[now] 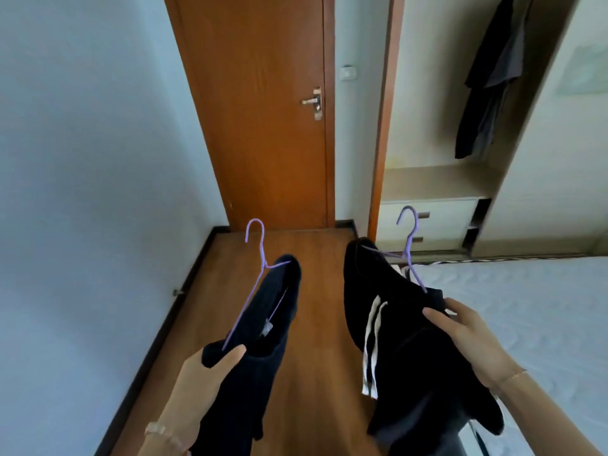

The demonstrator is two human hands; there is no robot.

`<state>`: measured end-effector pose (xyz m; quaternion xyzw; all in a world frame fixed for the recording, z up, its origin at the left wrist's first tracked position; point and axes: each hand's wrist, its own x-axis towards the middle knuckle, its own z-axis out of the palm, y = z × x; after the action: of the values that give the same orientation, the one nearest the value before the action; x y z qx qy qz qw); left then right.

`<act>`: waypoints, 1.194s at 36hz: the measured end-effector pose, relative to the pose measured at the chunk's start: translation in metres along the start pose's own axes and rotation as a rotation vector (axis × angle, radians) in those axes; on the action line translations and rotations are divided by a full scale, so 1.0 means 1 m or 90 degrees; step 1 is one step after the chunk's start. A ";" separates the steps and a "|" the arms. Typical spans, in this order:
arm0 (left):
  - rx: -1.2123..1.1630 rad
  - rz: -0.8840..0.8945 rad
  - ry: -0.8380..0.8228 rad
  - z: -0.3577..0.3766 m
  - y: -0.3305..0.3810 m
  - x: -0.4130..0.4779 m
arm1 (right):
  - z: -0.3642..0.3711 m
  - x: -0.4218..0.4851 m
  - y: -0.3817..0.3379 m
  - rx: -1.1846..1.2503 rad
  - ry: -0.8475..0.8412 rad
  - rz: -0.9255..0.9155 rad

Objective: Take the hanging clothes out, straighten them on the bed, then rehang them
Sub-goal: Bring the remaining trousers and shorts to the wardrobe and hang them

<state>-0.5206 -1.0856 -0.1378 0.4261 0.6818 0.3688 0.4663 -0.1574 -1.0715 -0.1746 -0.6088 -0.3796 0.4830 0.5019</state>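
2 garments are off the rail, 1 in each hand. The left hand (204, 373) grips the near shoulder of a navy garment (263, 324), thumb pressed over the cloth and the end of the left hanger (260, 251). Its other fingers are hidden under the fabric. The right hand (467, 334) clamps thumb and fingers on the near shoulder of a black garment (394, 324) with 2 white stripes, which sits on the right hanger (409, 238).

Both hangers run near to far, with their hooks pointing away from the person and towards the far wall. The cloth droops from them above the wooden floor (319, 291).

The bed (543, 307) lies to the right, its pale cover starting just beside and under the right hand. The navy garment is on the left, well apart from the bed, with the black garment between them. So the right hand is the nearer one, and I judge its load should go down first, swung right so the hanger's long axis lies flat on the cover.

The wardrobe (434, 182) stands open at the far right, beyond the bed's far corner. Other dark clothes (490, 87) hang inside it. The door (263, 110) straight ahead is closed.
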 end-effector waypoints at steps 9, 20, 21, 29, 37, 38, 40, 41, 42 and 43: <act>-0.021 -0.026 0.055 0.000 0.068 0.137 | 0.045 0.169 -0.061 0.031 -0.031 -0.026; 0.001 0.053 -0.006 0.070 0.157 0.337 | 0.046 0.323 -0.096 0.066 0.091 -0.059; 0.006 0.060 -0.026 0.079 0.163 0.358 | 0.044 0.339 -0.095 0.060 0.108 -0.058; 0.036 0.102 -0.244 0.161 0.250 0.504 | 0.036 0.443 -0.132 0.093 0.220 -0.065; 0.026 0.172 -0.438 0.267 0.336 0.592 | -0.011 0.500 -0.170 0.038 0.364 -0.110; 0.025 0.173 -0.462 0.281 0.345 0.600 | -0.017 0.507 -0.173 0.035 0.380 -0.112; 0.023 0.176 -0.504 0.311 0.358 0.618 | -0.029 0.523 -0.177 0.035 0.388 -0.115; 0.028 0.184 -0.520 0.326 0.365 0.624 | -0.036 0.532 -0.178 0.025 0.399 -0.113; 0.033 0.194 -0.533 0.342 0.372 0.631 | -0.045 0.542 -0.175 0.012 0.411 -0.107; 0.033 0.202 -0.541 0.360 0.378 0.637 | -0.055 0.553 -0.174 0.004 0.411 -0.099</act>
<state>-0.2176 -0.3203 -0.1074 0.6506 0.3654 0.2110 0.6314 0.0354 -0.5246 -0.1178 -0.6982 -0.2448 0.2265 0.6334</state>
